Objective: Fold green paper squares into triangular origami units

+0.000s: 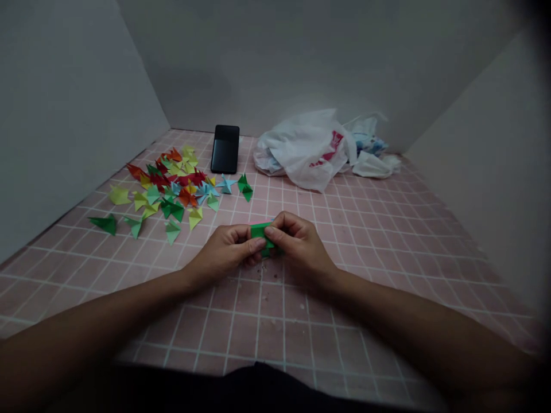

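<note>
A small folded green paper (260, 231) sits between both hands, low over the pink checked tabletop (379, 246). My left hand (226, 250) pinches its left side with thumb and fingers closed. My right hand (299, 244) grips its right side, fingers curled over the paper. Most of the paper is hidden by the fingers. A scatter of several folded paper shapes (172, 183) in red, green, yellow, orange and blue lies to the left, beyond my left hand.
A black phone (225, 148) lies face up at the back. A crumpled white plastic bag (307, 149) and more white wrapping (372, 163) sit at the back right. Grey walls close in the table on the left, rear and right.
</note>
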Available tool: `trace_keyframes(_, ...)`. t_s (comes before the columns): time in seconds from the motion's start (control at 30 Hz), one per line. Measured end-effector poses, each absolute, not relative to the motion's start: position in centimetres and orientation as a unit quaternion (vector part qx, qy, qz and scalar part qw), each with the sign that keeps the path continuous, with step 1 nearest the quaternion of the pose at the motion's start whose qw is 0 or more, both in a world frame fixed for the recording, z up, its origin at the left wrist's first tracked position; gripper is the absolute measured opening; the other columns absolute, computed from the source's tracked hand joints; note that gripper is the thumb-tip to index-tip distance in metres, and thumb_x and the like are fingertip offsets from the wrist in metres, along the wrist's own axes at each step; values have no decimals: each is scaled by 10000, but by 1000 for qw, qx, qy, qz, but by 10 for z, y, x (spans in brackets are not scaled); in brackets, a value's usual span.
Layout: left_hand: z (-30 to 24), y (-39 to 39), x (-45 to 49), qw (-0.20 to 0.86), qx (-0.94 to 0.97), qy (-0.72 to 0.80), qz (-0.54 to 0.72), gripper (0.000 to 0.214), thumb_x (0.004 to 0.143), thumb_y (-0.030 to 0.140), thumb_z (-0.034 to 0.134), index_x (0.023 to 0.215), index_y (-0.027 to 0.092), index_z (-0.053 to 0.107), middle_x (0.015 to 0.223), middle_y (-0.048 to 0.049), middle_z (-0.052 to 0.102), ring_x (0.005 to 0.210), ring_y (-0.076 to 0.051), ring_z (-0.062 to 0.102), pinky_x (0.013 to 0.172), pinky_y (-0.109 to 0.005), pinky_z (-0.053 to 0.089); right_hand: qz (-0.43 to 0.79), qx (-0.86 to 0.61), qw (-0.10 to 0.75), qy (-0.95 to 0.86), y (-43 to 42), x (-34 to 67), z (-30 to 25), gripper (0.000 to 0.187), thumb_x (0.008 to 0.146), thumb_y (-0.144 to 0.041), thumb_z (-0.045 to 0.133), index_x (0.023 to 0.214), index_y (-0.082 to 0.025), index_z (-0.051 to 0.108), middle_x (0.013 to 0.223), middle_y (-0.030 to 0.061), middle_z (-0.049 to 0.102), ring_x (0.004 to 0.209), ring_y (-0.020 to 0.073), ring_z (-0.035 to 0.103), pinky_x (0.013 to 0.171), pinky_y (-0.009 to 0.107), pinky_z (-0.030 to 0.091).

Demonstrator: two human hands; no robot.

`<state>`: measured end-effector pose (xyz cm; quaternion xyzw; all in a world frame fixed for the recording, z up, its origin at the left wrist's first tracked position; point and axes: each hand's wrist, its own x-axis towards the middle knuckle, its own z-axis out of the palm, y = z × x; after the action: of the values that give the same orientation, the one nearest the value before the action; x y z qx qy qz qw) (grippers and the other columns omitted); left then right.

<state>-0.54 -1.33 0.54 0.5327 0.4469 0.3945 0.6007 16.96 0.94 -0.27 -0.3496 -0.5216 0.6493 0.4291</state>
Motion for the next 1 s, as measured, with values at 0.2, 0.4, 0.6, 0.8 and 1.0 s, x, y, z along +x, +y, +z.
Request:
trace_keyframes(0.2, 6, -14, -7, 602, 540, 450, 379, 263, 809, 396, 718, 713, 181, 599, 619, 17, 617, 504, -92, 529, 507, -226, 438, 644, -353, 432, -523, 12, 170, 1, 315, 860, -425, 717, 732, -191, 549, 633, -40, 554, 560, 94, 502, 551, 245, 391)
trace_keyframes(0.4, 9, -13, -7, 603, 540, 461, 363, 276, 786, 403, 705, 709, 174, 571, 593, 41, 578, 497, -78, 501, 506, -208, 401, 625, -352, 386, -580, 13, 171, 4, 281, 833, -416, 718, 751, -182, 586, 658, -23, 572, 586, 106, 495, 548, 250, 370)
trace_keyframes(0.6, 9, -13, -8, 557, 589, 454, 370, 262, 816, 389, 670, 711, 162, 593, 587, 42, 537, 532, -85, 468, 511, -207, 355, 518, -378, 374, -671, 15, 173, 8, 350, 888, -369, 623, 614, -195, 495, 592, -33, 463, 584, 103, 409, 550, 259, 306)
trace_keyframes(0.8, 7, -14, -10, 575, 573, 436, 388, 253, 842, 379, 673, 728, 158, 628, 610, 24, 580, 551, -95, 510, 550, -223, 394, 575, -361, 345, -648, 14, 174, 7, 391, 938, -466, 582, 665, -191, 530, 587, -31, 493, 543, 102, 428, 511, 254, 306)
trace_keyframes(1.0, 7, -12, -10, 535, 535, 469, 455, 251, 863, 368, 694, 723, 163, 654, 623, 19, 623, 578, -97, 546, 570, -213, 418, 608, -336, 360, -623, 15, 171, 3, 364, 923, -507, 625, 754, -189, 569, 659, -21, 562, 564, 103, 493, 525, 249, 364)
